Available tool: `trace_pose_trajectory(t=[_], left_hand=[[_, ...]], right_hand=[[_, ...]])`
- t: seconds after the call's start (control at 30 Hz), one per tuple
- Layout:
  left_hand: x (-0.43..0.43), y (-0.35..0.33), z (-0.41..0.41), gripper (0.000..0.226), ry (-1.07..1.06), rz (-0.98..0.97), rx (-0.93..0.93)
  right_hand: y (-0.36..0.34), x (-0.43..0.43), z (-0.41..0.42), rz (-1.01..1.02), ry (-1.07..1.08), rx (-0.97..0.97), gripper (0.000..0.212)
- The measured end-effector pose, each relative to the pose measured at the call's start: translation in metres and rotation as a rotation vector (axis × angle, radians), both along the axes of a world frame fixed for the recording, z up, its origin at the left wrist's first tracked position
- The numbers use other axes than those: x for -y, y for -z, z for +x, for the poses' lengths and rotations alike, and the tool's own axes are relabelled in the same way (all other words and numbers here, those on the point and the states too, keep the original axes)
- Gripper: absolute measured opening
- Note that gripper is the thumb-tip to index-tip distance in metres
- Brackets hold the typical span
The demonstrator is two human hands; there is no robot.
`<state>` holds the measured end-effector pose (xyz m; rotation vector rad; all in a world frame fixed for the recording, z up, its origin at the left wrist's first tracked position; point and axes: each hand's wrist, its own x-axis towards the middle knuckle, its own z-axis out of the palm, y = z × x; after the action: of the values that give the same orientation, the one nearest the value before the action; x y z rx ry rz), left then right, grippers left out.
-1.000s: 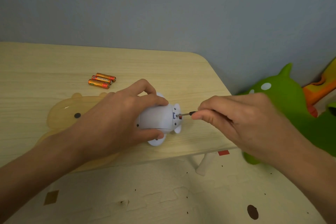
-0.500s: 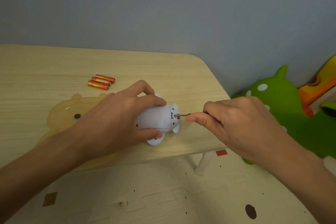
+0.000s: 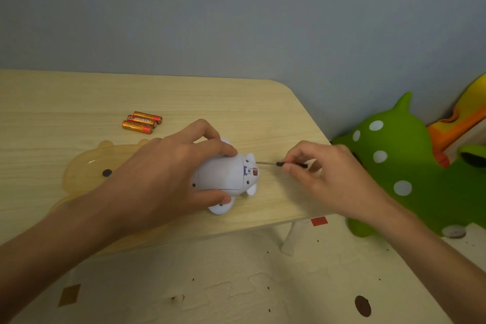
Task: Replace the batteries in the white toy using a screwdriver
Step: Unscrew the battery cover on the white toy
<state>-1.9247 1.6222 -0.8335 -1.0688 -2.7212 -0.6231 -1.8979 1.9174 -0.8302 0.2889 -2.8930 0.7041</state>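
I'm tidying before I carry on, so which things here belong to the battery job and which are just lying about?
Job:
white toy, gripped by left hand
screwdriver, pinched by right hand
batteries

Lying about:
bear tray
green toy
orange thing

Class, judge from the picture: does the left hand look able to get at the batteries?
Likely yes, once it lets go: the left hand grips the toy, and the batteries lie just beyond it, with only bare table between.
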Motion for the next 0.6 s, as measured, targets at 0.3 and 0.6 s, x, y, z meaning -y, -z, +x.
trace_pose_trajectory(t=[0.3,0.6], left_hand=[[-0.001,-0.002,-0.001,0.067,-0.01,0.001,0.005],[-0.001,-0.003,-0.003,0.064,0.029,0.012,0.065]], right_hand=[[0.012,-0.001,0.0,0.06,-0.052,0.059,0.013],[0.004,0.023,0.002,-0.053,-0.164,0.183,0.086]])
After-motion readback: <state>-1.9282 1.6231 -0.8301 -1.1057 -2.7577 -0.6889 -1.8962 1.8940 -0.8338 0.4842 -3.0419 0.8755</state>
